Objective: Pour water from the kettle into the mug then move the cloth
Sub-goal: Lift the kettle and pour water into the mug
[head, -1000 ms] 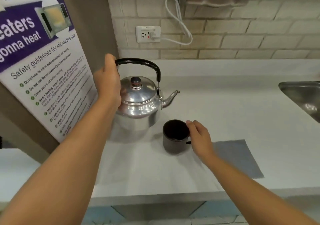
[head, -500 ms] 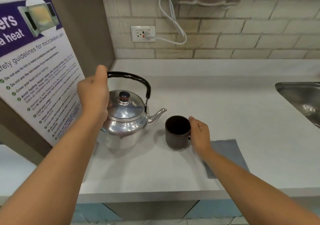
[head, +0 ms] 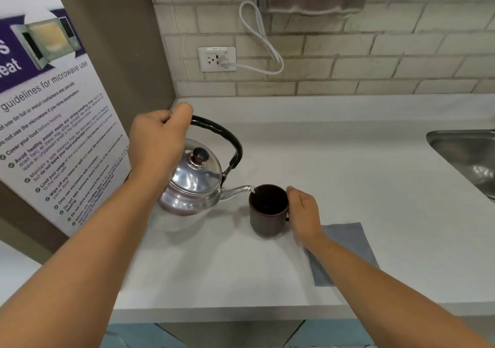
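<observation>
A shiny steel kettle (head: pixel 194 184) with a black handle hangs tilted above the white counter, its spout tip over the rim of a dark brown mug (head: pixel 267 211). A thin stream of water runs from the spout into the mug. My left hand (head: pixel 158 144) is closed around the handle's left end. My right hand (head: pixel 304 215) grips the mug's right side at its handle, and the mug stands upright on the counter. A grey cloth (head: pixel 348 243) lies flat to the right of the mug, partly hidden under my right forearm.
A white counter (head: pixel 334 176) runs to a brick wall with a socket (head: pixel 217 59) and a white cable. A steel sink (head: pixel 468 154) is at the right edge. A microwave safety poster (head: pixel 53 122) stands against the left wall, close to the kettle.
The kettle has come down and tipped to the right, bringing its spout to the mug's rim, and water now flows. My right hand has stayed on the mug.
</observation>
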The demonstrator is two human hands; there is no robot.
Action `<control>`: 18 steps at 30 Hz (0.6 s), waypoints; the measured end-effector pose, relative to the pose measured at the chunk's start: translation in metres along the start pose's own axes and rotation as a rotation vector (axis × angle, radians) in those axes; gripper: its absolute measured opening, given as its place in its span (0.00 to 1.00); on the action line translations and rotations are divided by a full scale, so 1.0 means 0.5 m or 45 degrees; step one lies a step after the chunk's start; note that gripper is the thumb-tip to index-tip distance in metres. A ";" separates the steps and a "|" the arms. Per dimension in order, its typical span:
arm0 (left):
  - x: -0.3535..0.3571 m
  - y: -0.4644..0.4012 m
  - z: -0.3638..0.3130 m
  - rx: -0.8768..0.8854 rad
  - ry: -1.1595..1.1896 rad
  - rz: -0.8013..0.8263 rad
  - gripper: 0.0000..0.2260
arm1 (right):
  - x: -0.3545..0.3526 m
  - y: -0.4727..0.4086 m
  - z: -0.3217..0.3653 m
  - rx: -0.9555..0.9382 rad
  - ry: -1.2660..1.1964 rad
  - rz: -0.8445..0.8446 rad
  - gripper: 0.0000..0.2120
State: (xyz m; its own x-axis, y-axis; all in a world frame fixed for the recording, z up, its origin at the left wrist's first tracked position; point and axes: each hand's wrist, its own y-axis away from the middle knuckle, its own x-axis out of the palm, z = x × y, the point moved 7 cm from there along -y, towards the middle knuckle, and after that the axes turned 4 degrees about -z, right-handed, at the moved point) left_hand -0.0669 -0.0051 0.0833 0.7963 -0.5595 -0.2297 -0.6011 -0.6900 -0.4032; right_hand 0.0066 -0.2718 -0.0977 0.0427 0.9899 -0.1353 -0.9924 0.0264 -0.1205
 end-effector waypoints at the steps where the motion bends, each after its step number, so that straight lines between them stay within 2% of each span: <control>1: 0.001 -0.001 -0.006 0.012 -0.015 0.008 0.19 | 0.000 -0.001 0.000 -0.001 -0.001 0.003 0.22; 18: 0.008 -0.004 -0.092 0.230 -0.271 0.066 0.20 | -0.001 0.002 -0.002 -0.013 -0.007 0.026 0.23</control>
State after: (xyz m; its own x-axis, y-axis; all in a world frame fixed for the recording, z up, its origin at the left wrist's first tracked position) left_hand -0.0656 -0.0271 0.1237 0.7723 -0.4698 -0.4277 -0.6352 -0.5591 -0.5328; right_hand 0.0057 -0.2725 -0.0988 0.0216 0.9910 -0.1322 -0.9918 0.0046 -0.1277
